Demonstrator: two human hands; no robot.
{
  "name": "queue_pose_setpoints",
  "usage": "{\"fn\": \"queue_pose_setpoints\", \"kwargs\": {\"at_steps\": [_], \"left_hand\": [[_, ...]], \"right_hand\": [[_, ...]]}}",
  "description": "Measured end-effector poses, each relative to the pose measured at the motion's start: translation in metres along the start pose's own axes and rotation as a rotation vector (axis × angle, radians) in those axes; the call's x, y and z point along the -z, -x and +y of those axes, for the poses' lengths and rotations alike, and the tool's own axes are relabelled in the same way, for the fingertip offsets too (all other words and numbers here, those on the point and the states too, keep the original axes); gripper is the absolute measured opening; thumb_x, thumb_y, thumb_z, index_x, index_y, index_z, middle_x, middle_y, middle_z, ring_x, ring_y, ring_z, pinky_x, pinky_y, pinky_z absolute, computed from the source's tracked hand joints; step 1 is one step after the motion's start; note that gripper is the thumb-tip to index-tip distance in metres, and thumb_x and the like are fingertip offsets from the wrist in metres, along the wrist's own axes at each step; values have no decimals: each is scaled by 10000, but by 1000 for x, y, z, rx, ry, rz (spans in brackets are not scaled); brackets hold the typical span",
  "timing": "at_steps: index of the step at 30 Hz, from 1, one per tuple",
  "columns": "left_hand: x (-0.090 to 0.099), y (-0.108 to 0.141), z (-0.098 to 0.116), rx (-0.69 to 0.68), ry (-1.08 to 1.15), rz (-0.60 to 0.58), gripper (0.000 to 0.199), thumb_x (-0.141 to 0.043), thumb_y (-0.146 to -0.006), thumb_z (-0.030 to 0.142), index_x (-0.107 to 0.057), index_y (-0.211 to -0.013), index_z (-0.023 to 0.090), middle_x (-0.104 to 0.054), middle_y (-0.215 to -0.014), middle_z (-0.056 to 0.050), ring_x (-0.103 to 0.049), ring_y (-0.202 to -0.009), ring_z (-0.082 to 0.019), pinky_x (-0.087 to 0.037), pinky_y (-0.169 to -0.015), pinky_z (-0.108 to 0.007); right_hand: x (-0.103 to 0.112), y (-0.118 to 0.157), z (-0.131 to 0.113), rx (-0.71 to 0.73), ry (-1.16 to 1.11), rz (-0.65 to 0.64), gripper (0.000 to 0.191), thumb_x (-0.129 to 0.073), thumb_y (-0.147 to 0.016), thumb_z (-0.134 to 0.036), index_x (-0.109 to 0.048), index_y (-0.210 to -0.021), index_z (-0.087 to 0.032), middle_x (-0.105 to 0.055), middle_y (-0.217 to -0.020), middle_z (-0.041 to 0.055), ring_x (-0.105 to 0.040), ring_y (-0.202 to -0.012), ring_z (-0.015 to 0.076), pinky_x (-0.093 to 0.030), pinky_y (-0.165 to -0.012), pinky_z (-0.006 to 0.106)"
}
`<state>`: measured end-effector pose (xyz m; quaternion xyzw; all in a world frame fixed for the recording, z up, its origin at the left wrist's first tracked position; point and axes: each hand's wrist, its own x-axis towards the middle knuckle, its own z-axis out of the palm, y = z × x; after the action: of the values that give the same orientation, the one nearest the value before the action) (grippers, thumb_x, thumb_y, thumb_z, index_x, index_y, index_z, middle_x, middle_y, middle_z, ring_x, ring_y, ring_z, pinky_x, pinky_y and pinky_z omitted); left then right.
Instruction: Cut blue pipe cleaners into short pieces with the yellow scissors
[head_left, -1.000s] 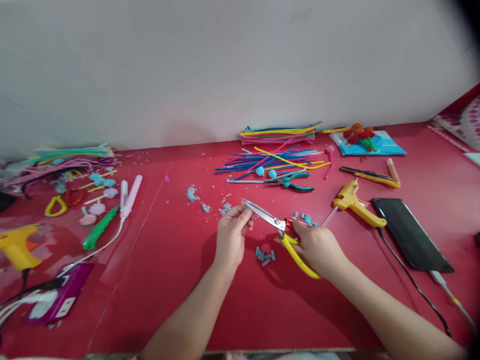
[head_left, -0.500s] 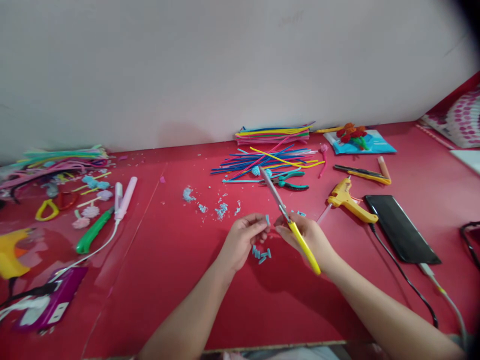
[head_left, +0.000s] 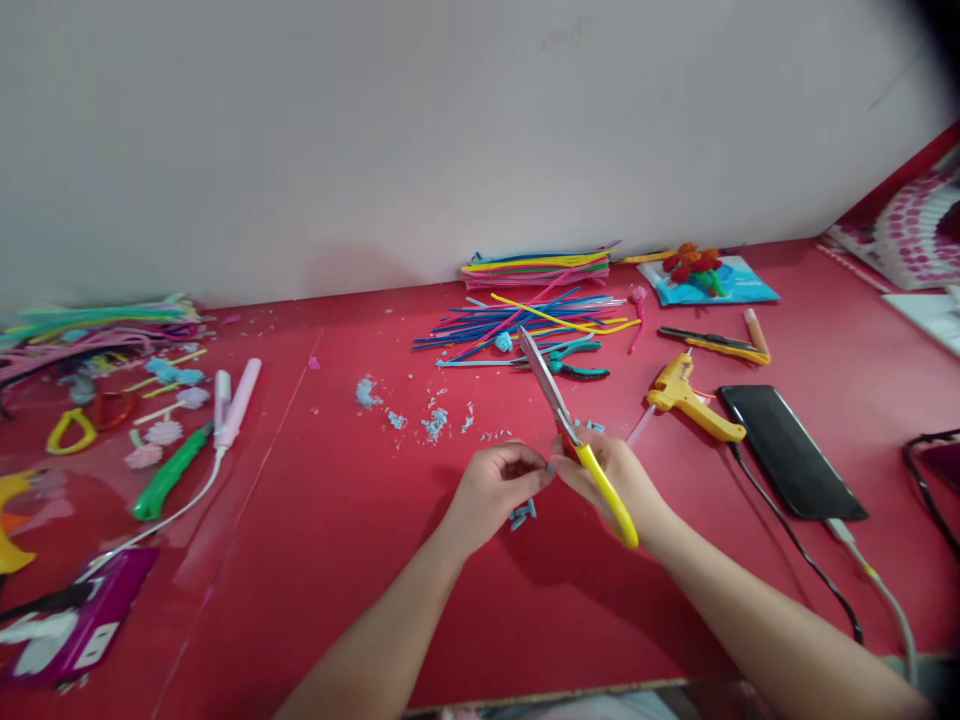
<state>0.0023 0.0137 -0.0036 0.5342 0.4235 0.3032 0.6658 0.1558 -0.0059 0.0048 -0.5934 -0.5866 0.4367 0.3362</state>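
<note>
My right hand (head_left: 619, 480) is closed around a pair of scissors (head_left: 592, 465) with yellow handles, its blades pointing up and away over the table. My left hand (head_left: 491, 490) pinches a short blue pipe cleaner piece (head_left: 550, 469), mostly hidden by the fingers. The fingertips of both hands meet at this piece. Several cut blue pieces (head_left: 523, 514) lie on the red table just below the left fingers, partly covered. Beyond the hands are heaps of blue fluff (head_left: 435, 425).
Behind lie loose pipe cleaners (head_left: 480, 328), green-handled pliers (head_left: 577, 360) and a blue pompom (head_left: 503, 341). A yellow glue gun (head_left: 694, 400) and a cabled phone (head_left: 791, 450) are at the right. A green-handled cutter (head_left: 172, 475) and pink hair straightener (head_left: 238, 405) are at the left.
My left hand has moved right, bringing its blue piece to the right fingertips. The scissors stay in my right hand. The view has shifted slightly to the right.
</note>
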Motion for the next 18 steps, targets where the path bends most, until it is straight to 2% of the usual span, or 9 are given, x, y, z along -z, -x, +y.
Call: {"fn": "queue_pose_setpoints", "kwargs": {"at_steps": [3, 5, 9, 12, 18], "left_hand": [[-1, 1, 0, -6, -16, 12, 102, -598, -680, 241, -600, -679, 139, -514, -614, 9, -460, -576, -89, -358, -544, -202], [-1, 0, -1, -17, 32, 66, 93, -611, -663, 236, -599, -662, 144, -516, -608, 14, -460, -567, -84, -358, -541, -199], [6, -4, -3, -52, 221, 304, 110, -635, -635, 229, -611, -706, 148, -528, -581, 26, -446, -504, -67, -351, -505, -194], [14, -7, -2, -121, 351, 447, 128, -643, -628, 207, -601, -724, 134, -519, -565, 24, -443, -494, -65, -342, -486, -190], [20, -8, 2, -210, 405, 517, 64, -613, -658, 180, -598, -709, 144, -519, -596, 22, -450, -534, -65, -339, -505, -186]], "right_hand": [[0, 0, 3, 17, 32, 3, 113, -489, -689, -272, -445, -649, -176, -372, -561, -49, -352, -525, 78, -270, -469, 192], [1, 0, 4, 42, 97, 3, 134, -495, -698, -297, -440, -657, -182, -385, -559, -49, -354, -518, 78, -256, -464, 193], [6, 2, 5, 96, 447, 21, 233, -509, -699, -394, -396, -638, -200, -406, -522, -51, -366, -470, 81, -228, -452, 203], [5, 3, 7, 103, 674, 25, 262, -491, -702, -464, -423, -723, -212, -509, -584, -26, -459, -499, 112, -239, -469, 216], [-3, 4, 14, 110, 854, 8, 301, -400, -752, -518, -416, -782, -219, -591, -664, 13, -554, -573, 167, -257, -487, 236]]}}
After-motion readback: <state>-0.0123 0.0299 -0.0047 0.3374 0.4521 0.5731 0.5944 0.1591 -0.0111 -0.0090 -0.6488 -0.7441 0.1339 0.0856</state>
